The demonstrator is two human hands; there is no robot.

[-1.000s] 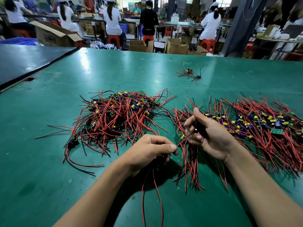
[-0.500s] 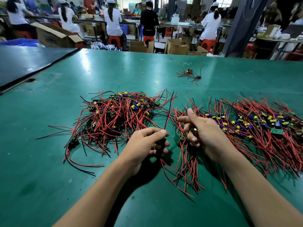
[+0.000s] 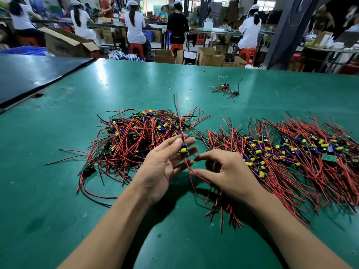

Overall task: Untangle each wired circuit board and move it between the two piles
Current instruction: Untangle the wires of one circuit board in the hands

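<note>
Two bare forearms reach in from the near edge over the green table, and the hands meet between the two piles. The left hand is turned palm up and tilted toward the right hand, fingers straight and fanned wide. A small circuit board with a yellow and a blue capacitor lies across those fingers near their tips. Its red wire rises past the fingertips and away from the person, while another length drops between the two hands toward the wrists. The right hand is knuckles up with fingers loosely curled and thumb and forefinger apart, their tips just beside the falling wire; whether they pinch it cannot be told. Beyond and outward of the left hand lies the tangled pile of boards and red and black leads. Outward of the right hand spreads the combed pile, its wires roughly parallel. Far beyond the right fingertips sits a stray board. Print on a cardboard carton past the table is too blurred to read.
</note>
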